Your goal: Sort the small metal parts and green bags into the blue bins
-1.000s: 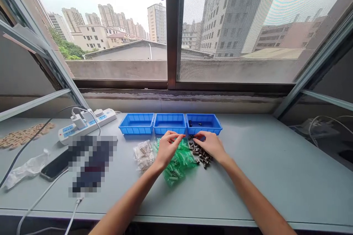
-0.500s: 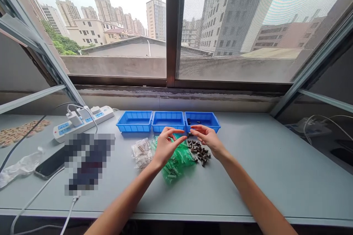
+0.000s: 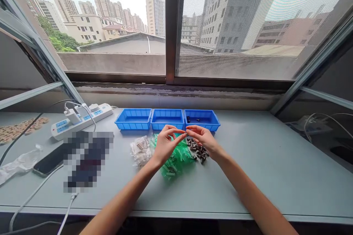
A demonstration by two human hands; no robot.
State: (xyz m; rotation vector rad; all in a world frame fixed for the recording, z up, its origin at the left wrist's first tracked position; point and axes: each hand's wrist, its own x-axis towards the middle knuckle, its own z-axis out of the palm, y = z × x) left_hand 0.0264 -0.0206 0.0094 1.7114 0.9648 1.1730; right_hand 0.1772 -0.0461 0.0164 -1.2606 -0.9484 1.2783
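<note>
My left hand (image 3: 165, 144) and my right hand (image 3: 202, 139) are raised just above the grey table (image 3: 248, 176), fingertips meeting in a pinch over a tiny part too small to name. Below them lie a heap of green plastic bags (image 3: 176, 158) and a pile of small dark metal pieces (image 3: 199, 149). A clear bag of silver screws (image 3: 140, 148) sits left of the green heap. Three blue trays stand in a row behind: left tray (image 3: 133, 119), middle tray (image 3: 168, 118), and right tray (image 3: 205, 119) with a few dark pieces in it.
A white power strip (image 3: 82, 120) with plugged chargers lies at the back left. A phone (image 3: 46, 165), a crumpled clear bag (image 3: 16, 167), cables and a blurred dark item (image 3: 86, 158) occupy the left side. Window frame and sill run behind the trays.
My right hand lifted off the dark metal pile and moved left toward my left hand. Both hands rose and their fingertips now meet.
</note>
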